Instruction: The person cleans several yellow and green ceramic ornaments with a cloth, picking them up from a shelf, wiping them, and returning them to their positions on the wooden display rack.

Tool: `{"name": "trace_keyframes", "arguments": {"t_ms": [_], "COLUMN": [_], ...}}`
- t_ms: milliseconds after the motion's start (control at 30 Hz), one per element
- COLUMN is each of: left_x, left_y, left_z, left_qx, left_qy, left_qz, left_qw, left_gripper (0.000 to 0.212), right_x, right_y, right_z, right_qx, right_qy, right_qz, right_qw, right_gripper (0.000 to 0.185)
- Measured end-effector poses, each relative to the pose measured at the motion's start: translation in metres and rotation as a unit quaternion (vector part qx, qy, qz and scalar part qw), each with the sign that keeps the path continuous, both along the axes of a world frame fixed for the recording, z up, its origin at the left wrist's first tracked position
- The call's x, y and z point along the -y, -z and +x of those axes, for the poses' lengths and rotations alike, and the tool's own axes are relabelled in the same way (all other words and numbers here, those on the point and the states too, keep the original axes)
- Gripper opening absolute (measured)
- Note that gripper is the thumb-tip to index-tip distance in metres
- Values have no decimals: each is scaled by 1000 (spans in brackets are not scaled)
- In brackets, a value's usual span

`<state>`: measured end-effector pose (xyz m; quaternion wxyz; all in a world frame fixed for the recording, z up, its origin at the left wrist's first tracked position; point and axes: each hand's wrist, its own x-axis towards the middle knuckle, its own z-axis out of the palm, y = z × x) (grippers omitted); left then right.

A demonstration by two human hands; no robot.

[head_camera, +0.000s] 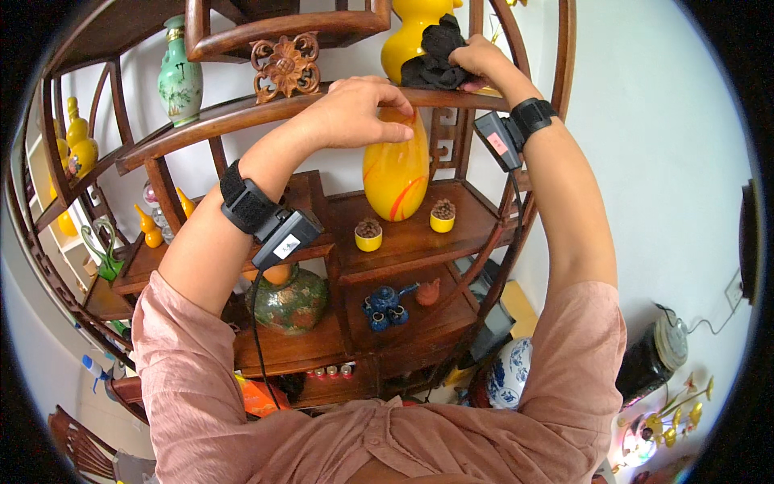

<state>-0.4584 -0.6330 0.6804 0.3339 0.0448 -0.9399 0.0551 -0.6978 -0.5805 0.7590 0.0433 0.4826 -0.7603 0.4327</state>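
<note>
My right hand (481, 60) grips a crumpled black cloth (440, 57) on the upper shelf. The cloth lies against the lower side of a glossy yellow gourd-shaped vase (399, 51), whose top is cut off by the picture's edge. My left hand (363, 115) is bent at the front rail (236, 118) of that shelf, thumb apart from the fingers, with nothing seen in it; whether it rests on the rail I cannot tell. Below it, partly covered by the fingers, a tall yellow vase with red streaks (396, 175) stands on the lower shelf.
Two small yellow pots (369, 242) with brown cones flank the streaked vase. A carved wooden flower (285, 68) and a green vase (180, 78) stand left on the upper shelf. Lower down are a blue tea set (384, 305) and a round mottled jar (290, 302). Cables hang from both wrist devices.
</note>
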Motion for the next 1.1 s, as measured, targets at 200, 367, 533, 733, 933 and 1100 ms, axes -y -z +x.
{"name": "trace_keyframes", "arguments": {"t_ms": [200,367,533,733,933,1100], "left_x": [-9,-12,-16,-12,-13,-10], "left_y": [-3,-3,-4,-6,-4,0], "left_z": [-1,1,3,5,5,6], "left_qx": [-8,-8,19,29,21,22], "left_qy": [0,-11,-35,-18,-22,-16], "left_qz": [-6,-14,5,21,16,13], "left_qw": [1000,1000,999,999,999,1000], "left_gripper": [40,39,42,41,41,41], "right_x": [-24,0,29,42,50,53], "right_y": [4,-26,-60,-78,-90,-78], "right_z": [9,1,-7,6,2,11], "right_qx": [45,205,127,-11,40,189], "right_qy": [-155,-281,-366,-369,-447,-470], "right_qz": [-102,-276,-402,-447,-404,-317], "right_qw": [982,896,830,815,797,802], "right_gripper": [45,29,30,50,48,44]}}
